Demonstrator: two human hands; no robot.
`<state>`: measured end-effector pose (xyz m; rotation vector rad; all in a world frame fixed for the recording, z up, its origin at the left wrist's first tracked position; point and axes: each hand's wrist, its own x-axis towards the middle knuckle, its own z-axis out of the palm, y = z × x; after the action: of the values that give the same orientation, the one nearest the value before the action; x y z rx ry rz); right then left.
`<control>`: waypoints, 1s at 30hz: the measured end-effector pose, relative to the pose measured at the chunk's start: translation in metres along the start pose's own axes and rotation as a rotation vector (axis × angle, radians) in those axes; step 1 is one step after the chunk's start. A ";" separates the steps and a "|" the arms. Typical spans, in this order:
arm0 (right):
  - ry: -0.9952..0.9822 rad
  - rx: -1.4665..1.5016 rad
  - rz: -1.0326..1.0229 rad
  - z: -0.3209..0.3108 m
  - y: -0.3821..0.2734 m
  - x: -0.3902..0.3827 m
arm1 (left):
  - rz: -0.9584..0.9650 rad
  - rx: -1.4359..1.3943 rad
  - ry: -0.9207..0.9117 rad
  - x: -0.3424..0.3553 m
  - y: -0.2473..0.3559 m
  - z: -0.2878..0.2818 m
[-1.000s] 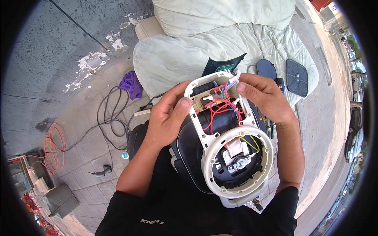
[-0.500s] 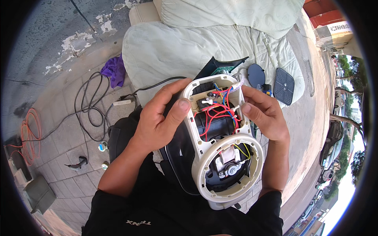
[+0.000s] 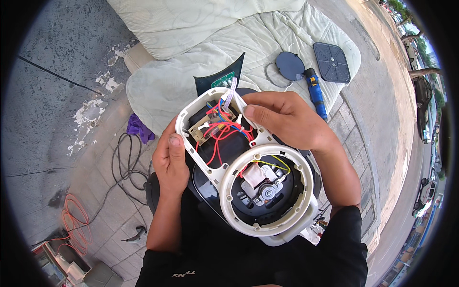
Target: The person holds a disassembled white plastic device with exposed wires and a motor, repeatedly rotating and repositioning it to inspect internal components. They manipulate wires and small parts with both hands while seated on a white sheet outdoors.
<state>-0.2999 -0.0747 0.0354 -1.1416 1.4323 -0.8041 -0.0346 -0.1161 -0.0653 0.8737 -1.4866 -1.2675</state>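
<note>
On my lap sits an opened appliance housing (image 3: 224,189) of off-white plastic, its kind unclear. Red, blue and yellow wires (image 3: 224,134) run through its upper bay, and a metal motor-like part (image 3: 270,191) shows inside its round ring. My left hand (image 3: 171,165) grips the left rim, thumb on top and fingers hidden behind. At the upper right rim, beside a white ribbon cable (image 3: 231,91), my right hand (image 3: 287,117) is closed with thumb and fingers together on the edge. A dark curved panel (image 3: 204,85) bearing a green circuit board (image 3: 224,82) stands behind the housing.
A pale quilted cover (image 3: 167,91) spreads ahead. On it lie a dark round disc (image 3: 289,66) and a dark square grille (image 3: 332,62), with a blue cordless screwdriver (image 3: 315,93) at its edge. Black cable (image 3: 125,167), orange cord (image 3: 71,220) and purple cloth (image 3: 139,128) lie leftward.
My view has turned, and the housing now sits further left and is tilted differently. My right hand has moved in over its upper right rim; my left hand has slid lower along the left side.
</note>
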 end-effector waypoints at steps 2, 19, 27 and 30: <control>0.003 0.027 0.000 0.001 0.001 0.000 | -0.007 0.009 0.002 0.001 0.001 0.002; 0.103 -0.080 -0.203 0.020 0.009 -0.003 | -0.038 -0.039 0.057 -0.008 -0.008 -0.004; 0.021 -0.087 0.037 0.011 0.010 0.008 | -0.078 -0.103 0.071 -0.001 -0.001 0.002; -0.003 0.099 0.028 0.011 0.016 0.008 | -0.097 -0.116 0.054 0.001 0.005 0.003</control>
<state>-0.2919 -0.0760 0.0163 -1.0454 1.3877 -0.8441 -0.0377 -0.1151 -0.0600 0.9051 -1.3288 -1.3765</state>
